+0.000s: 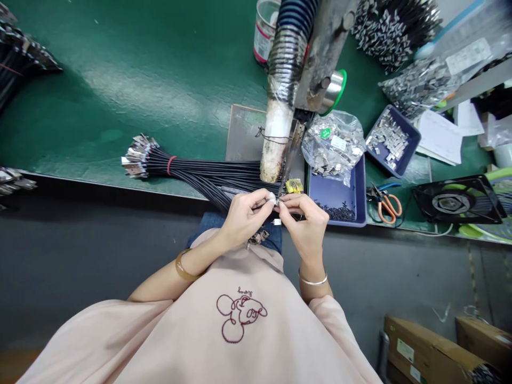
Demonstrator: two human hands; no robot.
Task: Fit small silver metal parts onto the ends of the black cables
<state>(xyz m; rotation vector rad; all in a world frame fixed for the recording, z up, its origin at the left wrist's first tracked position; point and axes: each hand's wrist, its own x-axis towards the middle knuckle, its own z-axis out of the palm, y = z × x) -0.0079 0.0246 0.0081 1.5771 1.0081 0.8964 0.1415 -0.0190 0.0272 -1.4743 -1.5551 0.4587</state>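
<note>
My left hand (248,212) is closed, thumb and index finger pinched together, with something white at the fingertips. Opposite it, my right hand (304,217) pinches too, and the two sets of fingertips nearly meet. What they hold is small and mostly hidden; a bit of metal glints between them. A small white piece (277,222) shows just below the fingers. Beside my left hand runs a bundle of black cables (208,169), tied with a red band (171,165) and ending in metal connectors (138,156). A yellow sponge (294,185) lies just beyond my right hand.
A white-tipped hose (276,138) hangs above my hands beside a metal stand (324,48). Rightward are a blue tray (362,200), a bag of metal parts (334,146), a smaller tray (414,140), orange-handled pliers (390,208) and a black fan (460,201). A solder spool (335,92) stands behind.
</note>
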